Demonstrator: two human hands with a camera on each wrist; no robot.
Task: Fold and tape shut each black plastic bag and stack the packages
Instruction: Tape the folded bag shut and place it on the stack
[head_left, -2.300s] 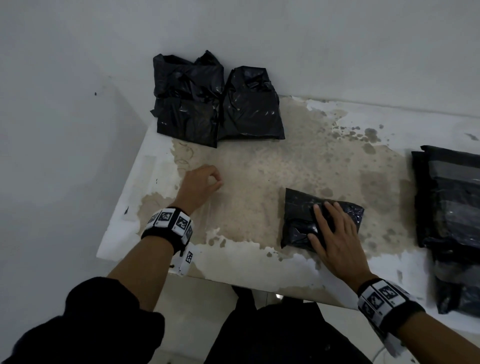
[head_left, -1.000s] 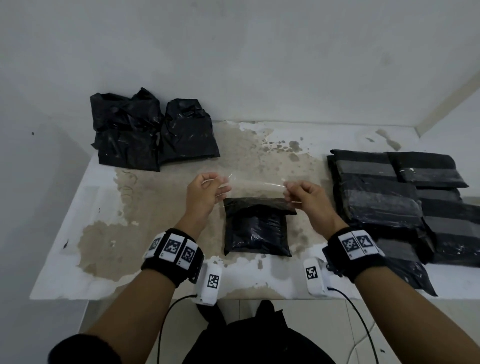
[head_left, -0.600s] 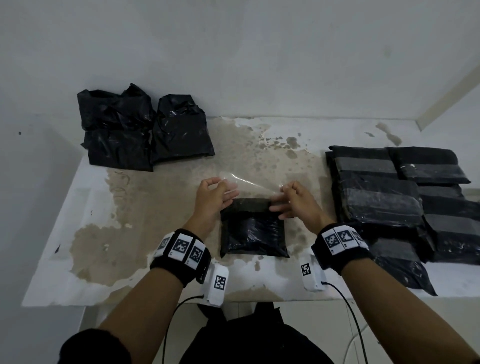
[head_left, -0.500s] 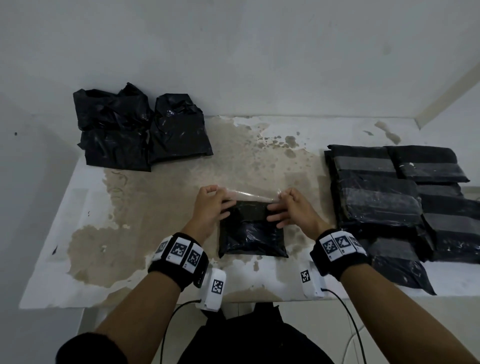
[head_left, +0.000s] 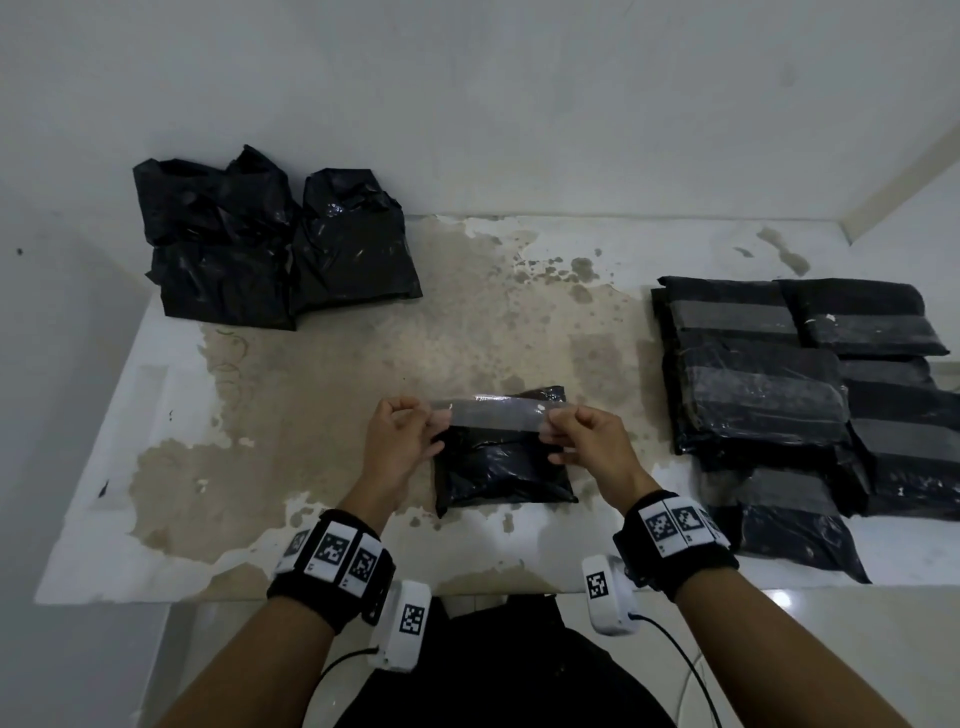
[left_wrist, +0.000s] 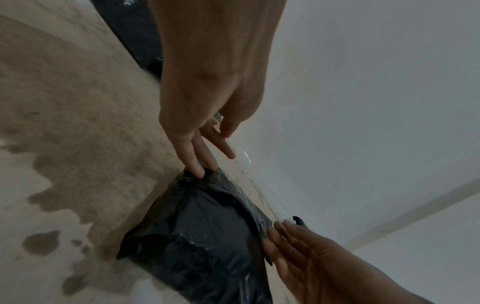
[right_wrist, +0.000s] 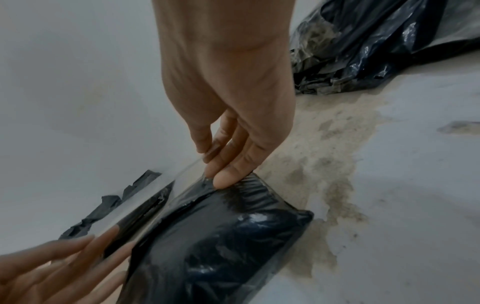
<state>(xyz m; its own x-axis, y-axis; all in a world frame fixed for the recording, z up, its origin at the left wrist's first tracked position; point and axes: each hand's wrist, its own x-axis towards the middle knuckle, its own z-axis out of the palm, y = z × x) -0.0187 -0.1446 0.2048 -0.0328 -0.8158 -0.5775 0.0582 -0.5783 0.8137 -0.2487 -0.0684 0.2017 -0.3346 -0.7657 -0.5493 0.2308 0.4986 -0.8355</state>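
Overhead first: left hand (head_left: 396, 442) and right hand (head_left: 592, 437) each pinch one end of a clear tape strip (head_left: 496, 412), stretched taut between them across the far edge of the folded black bag (head_left: 501, 465). Held level and tight, probably so it lands flat over the fold without wrinkling. Bag lies at the near middle of the worn table (head_left: 332, 395). Taped packages (head_left: 769, 395) are piled at the right; untaped bags (head_left: 270, 244) wait at the far left against the wall, likely a sorted queue.

Left wrist view: thumb and forefinger pinch the tape end; the lower fingers (left_wrist: 197, 164) touch the bag's corner, seemingly pinning the fold.

Right wrist view: same arrangement, fingertips (right_wrist: 228, 174) pressing the bag's corner under the strip.

Writing: none readable; only square coded markers on the wristbands (head_left: 332, 553).
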